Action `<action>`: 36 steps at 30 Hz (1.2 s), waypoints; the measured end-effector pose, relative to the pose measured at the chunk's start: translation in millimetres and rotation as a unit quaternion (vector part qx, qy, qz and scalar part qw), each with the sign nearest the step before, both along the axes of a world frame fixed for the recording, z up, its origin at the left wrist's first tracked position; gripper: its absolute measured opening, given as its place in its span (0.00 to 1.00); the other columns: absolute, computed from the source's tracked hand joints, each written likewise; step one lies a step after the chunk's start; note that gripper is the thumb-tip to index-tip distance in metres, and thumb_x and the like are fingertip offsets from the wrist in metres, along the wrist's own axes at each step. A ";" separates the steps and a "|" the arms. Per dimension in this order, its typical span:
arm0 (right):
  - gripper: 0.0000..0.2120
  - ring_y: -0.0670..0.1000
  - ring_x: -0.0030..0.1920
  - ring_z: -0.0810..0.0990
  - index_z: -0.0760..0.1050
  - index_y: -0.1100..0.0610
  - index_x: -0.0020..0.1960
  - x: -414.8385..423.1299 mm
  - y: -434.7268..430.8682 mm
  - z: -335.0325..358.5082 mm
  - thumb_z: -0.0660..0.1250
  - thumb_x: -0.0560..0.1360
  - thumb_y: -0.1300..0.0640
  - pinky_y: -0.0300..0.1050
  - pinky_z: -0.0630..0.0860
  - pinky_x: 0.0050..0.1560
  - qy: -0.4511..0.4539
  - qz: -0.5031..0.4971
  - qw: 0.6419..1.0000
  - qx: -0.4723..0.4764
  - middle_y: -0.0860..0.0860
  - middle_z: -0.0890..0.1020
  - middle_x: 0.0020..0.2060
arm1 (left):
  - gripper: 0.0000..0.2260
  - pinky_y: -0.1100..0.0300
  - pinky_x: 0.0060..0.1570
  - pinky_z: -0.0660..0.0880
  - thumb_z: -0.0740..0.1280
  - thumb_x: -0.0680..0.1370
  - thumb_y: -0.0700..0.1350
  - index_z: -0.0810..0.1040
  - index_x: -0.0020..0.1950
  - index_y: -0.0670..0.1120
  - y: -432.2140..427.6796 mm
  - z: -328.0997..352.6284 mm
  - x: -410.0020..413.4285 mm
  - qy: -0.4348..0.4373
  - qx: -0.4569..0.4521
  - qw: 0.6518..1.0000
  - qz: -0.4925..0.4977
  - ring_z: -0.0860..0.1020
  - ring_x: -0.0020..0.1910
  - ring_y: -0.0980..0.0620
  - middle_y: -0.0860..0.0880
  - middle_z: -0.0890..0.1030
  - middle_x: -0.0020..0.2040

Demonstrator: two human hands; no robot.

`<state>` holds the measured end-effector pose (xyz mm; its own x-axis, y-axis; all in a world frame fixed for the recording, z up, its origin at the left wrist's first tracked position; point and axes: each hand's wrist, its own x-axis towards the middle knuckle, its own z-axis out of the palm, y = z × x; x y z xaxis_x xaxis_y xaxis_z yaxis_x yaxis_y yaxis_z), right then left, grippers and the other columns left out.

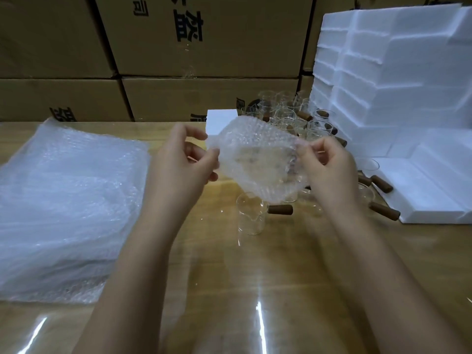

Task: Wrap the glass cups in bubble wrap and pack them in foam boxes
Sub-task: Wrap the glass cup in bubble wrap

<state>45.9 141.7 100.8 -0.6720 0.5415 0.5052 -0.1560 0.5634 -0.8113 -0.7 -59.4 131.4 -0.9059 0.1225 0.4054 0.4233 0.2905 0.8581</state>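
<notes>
Above the table I hold a bundle of bubble wrap with a glass cup faintly visible inside. My left hand pinches the wrap's left edge. My right hand pinches its right side. Below the bundle a bare glass cup with a brown wooden handle stands on the table. Several more glass cups are crowded at the back, some hidden behind the bundle. An open white foam box lies at the right.
A thick stack of bubble wrap sheets covers the table's left side. White foam boxes are stacked at the back right, with a small foam block behind the bundle. Cardboard cartons form a wall behind the wooden table.
</notes>
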 end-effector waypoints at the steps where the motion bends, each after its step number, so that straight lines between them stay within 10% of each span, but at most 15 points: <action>1: 0.11 0.38 0.30 0.73 0.70 0.53 0.37 0.8 1.6 -0.2 0.66 0.76 0.51 0.29 0.67 0.30 -0.005 -0.015 1.000 0.011 0.44 0.75 0.30 | 0.09 0.51 0.38 0.79 0.68 0.77 0.44 0.71 0.46 0.57 -3.9 3.1 1.5 0.012 -0.016 1.000 0.009 0.81 0.29 0.57 0.52 0.81 0.34; 8: 0.07 0.44 0.29 0.74 0.71 0.53 0.43 7.1 -6.1 8.4 0.67 0.77 0.54 0.42 0.70 0.28 0.038 -0.017 0.981 0.191 0.44 0.74 0.29 | 0.05 0.46 0.37 0.79 0.66 0.78 0.47 0.76 0.44 0.57 -11.2 18.7 14.9 0.119 -0.036 0.990 0.072 0.81 0.35 0.54 0.56 0.78 0.35; 16: 0.16 0.47 0.46 0.84 0.71 0.51 0.57 0.4 -14.7 3.5 0.61 0.75 0.41 0.38 0.79 0.44 -0.064 0.330 0.925 -0.175 0.46 0.85 0.44 | 0.06 0.46 0.39 0.78 0.66 0.78 0.46 0.71 0.52 0.54 -7.1 13.0 10.9 0.124 -0.035 0.985 0.112 0.80 0.35 0.51 0.54 0.77 0.35; 20: 0.09 0.50 0.50 0.81 0.73 0.50 0.59 -3.8 1.4 -15.8 0.58 0.81 0.52 0.46 0.78 0.52 -0.238 0.190 0.951 0.062 0.44 0.82 0.50 | 0.05 0.47 0.36 0.78 0.65 0.78 0.47 0.70 0.49 0.52 -7.5 11.7 9.7 0.148 -0.057 0.981 0.114 0.79 0.34 0.51 0.54 0.77 0.36; 24: 0.18 0.49 0.57 0.75 0.68 0.52 0.68 -7.3 10.8 -33.1 0.61 0.78 0.54 0.46 0.74 0.56 -0.439 0.159 0.834 0.294 0.49 0.76 0.60 | 0.01 0.47 0.37 0.78 0.66 0.78 0.47 0.75 0.47 0.51 -4.1 8.2 9.2 0.159 -0.084 0.978 0.104 0.79 0.35 0.51 0.54 0.78 0.36; 30: 0.07 0.47 0.40 0.74 0.69 0.52 0.52 -13.0 10.6 -46.0 0.58 0.80 0.50 0.42 0.67 0.36 -0.487 0.206 0.801 0.282 0.46 0.73 0.39 | 0.01 0.49 0.38 0.77 0.67 0.78 0.46 0.78 0.46 0.50 2.1 -0.5 5.0 0.153 -0.094 0.981 0.077 0.78 0.36 0.51 0.55 0.78 0.37; 36: 0.10 0.48 0.39 0.76 0.73 0.52 0.48 4.3 32.8 -9.7 0.57 0.80 0.47 0.44 0.71 0.38 -0.459 0.170 0.828 0.273 0.49 0.77 0.40 | 0.04 0.56 0.35 0.73 0.67 0.78 0.47 0.76 0.43 0.55 8.4 -15.2 -4.6 0.116 -0.130 0.982 0.066 0.77 0.36 0.55 0.56 0.76 0.34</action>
<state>50.2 174.4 91.1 -0.9754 0.1019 -0.1954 0.1609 0.9353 -0.3153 -5.3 -51.1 116.2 -0.8080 0.1367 0.5731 0.5422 0.5532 0.6325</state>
